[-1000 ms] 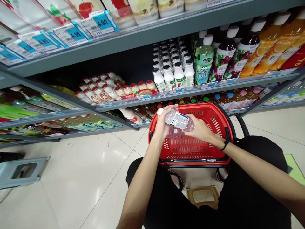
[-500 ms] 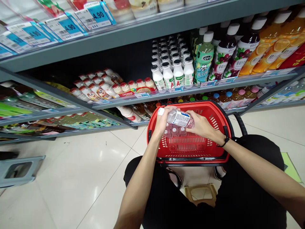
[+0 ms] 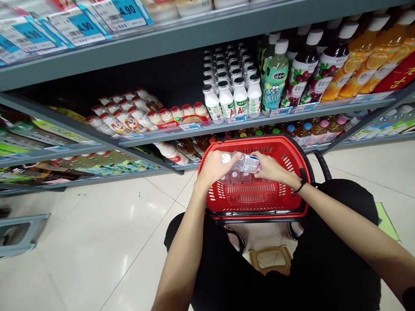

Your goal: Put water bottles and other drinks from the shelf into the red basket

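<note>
Hands (image 3: 214, 166) (image 3: 271, 168) around clear bottle (image 3: 250, 163) over red basket (image 3: 285, 149) of bottles (image 3: 234, 176)

Black-capped white bottles (image 3: 241, 98) stand beside a green bottle (image 3: 275, 80) on a shelf (image 3: 175, 135), with orange bottles (image 3: 363, 77) farther right.

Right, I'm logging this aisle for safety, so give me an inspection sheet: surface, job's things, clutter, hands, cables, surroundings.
Surface: pale tiled floor, shiny.
Job's things: clear labelled bottle with a white cap, held over the red basket; pinkish containers inside the basket.
Clutter: grey stool at the left; tan frame near the shoes.
Hands: left hand grips the bottle near its cap, right hand its other end.
Cables: nothing seen.
Surroundings: grey shelves ahead, stocked with bottled drinks.
</note>
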### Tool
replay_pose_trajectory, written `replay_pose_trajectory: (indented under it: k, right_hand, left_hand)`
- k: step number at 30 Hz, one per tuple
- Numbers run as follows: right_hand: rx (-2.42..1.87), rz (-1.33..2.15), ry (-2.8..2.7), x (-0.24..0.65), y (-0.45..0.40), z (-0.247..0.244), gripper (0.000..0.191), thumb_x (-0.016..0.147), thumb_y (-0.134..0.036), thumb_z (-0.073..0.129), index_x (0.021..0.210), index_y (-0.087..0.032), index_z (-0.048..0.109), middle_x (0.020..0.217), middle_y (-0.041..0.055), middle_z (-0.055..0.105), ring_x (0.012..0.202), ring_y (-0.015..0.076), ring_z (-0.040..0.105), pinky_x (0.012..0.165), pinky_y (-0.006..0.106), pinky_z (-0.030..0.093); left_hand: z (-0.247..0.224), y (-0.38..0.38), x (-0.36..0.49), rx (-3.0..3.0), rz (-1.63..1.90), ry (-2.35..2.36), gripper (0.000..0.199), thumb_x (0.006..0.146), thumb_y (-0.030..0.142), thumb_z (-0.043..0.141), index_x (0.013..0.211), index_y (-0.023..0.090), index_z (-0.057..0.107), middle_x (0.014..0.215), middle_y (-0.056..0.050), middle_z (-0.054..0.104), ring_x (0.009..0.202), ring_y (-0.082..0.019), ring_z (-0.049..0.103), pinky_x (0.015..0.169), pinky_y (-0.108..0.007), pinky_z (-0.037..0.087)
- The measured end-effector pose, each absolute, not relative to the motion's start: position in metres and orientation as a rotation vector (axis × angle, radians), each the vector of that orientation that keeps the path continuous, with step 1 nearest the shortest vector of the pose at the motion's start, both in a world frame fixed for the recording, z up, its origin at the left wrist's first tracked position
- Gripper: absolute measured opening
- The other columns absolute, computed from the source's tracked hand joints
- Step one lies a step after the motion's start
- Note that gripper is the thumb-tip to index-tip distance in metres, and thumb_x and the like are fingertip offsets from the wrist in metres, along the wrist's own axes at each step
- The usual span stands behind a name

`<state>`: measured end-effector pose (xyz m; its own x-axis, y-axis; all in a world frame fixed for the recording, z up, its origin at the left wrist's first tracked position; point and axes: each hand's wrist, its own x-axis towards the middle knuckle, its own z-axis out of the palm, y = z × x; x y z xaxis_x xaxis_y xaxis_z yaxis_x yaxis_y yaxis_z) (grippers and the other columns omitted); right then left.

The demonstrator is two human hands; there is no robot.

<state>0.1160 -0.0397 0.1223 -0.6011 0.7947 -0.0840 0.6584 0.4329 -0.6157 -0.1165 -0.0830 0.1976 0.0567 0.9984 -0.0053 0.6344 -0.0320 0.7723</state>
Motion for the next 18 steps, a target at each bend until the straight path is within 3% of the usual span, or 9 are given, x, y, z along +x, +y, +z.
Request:
replay_pose_trajectory:
  k: [4, 8, 13, 18]
  right_hand:
    - [-1.262, 0.977, -2.641, 0.114, -0.041, 0.115, 0.068, 0.071, -0.022, 0.082, 0.133, -0.016, 0.053, 0.107, 0.0092, 0.073, 0.096, 0.0275, 0.07, 0.07, 0.027, 0.043]
    - [-1.306, 0.953, -2.787, 0.112, -0.047, 0.112, 0.074, 0.067, -0.023, 0.088, 0.133, -0.015, 0.056, 0.112, 0.0147, 0.072, 0.103, 0.0324, 0.07, 0.072, 0.031, 0.047]
    - [-1.399, 0.984, -2.99, 0.109, -0.053, 0.112, 0.072, 0.07, -0.03, 0.091, 0.133, -0.013, 0.06, 0.117, 0.019, 0.072, 0.104, 0.0349, 0.071, 0.077, 0.036, 0.053]
    - [-1.385, 1.037, -3.117, 0.099, -0.057, 0.11, 0.061, 0.073, -0.035, 0.09, 0.123, -0.009, 0.068, 0.12, 0.0209, 0.072, 0.108, 0.0355, 0.071, 0.084, 0.035, 0.055]
  left_hand:
    - [0.191, -0.084, -0.13, 1.695, 0.563, 1.545, 0.056, 0.084, 0.056, 0.071, 0.047, 0.021, 0.048, 0.047, 0.0, 0.045, 0.047, -0.012, 0.033, 0.053, -0.032, 0.022]
    - [0.177, -0.087, -0.139, 1.635, 0.395, 1.396, 0.044, 0.077, 0.047, 0.081, 0.049, 0.02, 0.059, 0.048, 0.0, 0.054, 0.044, -0.012, 0.039, 0.048, -0.03, 0.023]
    - [0.164, -0.095, -0.14, 1.336, 0.342, 1.231, 0.028, 0.075, 0.043, 0.083, 0.07, 0.017, 0.075, 0.07, -0.01, 0.074, 0.064, -0.023, 0.071, 0.056, -0.028, 0.052]
    - [0.163, -0.095, -0.138, 1.303, 0.111, 1.23, 0.029, 0.076, 0.04, 0.079, 0.084, 0.012, 0.074, 0.085, -0.008, 0.077, 0.081, -0.023, 0.077, 0.07, -0.026, 0.062]
